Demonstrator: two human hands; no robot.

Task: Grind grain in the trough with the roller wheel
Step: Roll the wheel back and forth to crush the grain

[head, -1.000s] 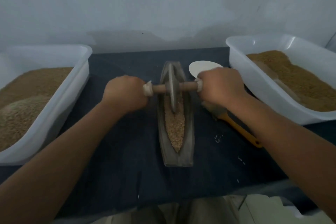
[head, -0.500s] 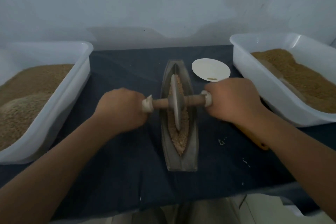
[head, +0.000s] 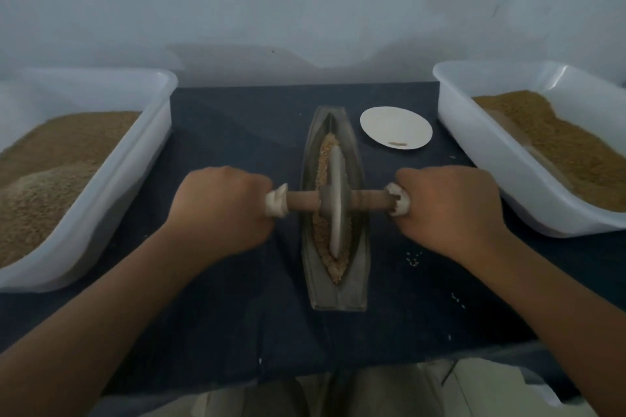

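A narrow grey boat-shaped trough [head: 358, 267] lies lengthwise in the middle of the dark cloth, with tan grain [head: 326, 159] along its groove. A grey roller wheel [head: 336, 203] stands upright in the groove, at about the trough's middle. A wooden axle [head: 367, 201] runs through the wheel from left to right. My left hand [head: 222, 210] grips the axle's left end, and my right hand [head: 447, 208] grips its right end. White caps show at both ends of the axle beside my fists.
A white tub [head: 111, 179] of grain stands at the left and another white tub [head: 508, 176] of grain at the right. A small white plate [head: 395, 127] sits behind the right hand. Loose grains [head: 412, 259] dot the dark cloth [head: 237, 132]. The wall rises just behind.
Both hands have pulled the roller wheel along the trough from its far end toward me, to about the middle. The yellow-handled tool seen beside the right hand earlier is now hidden.
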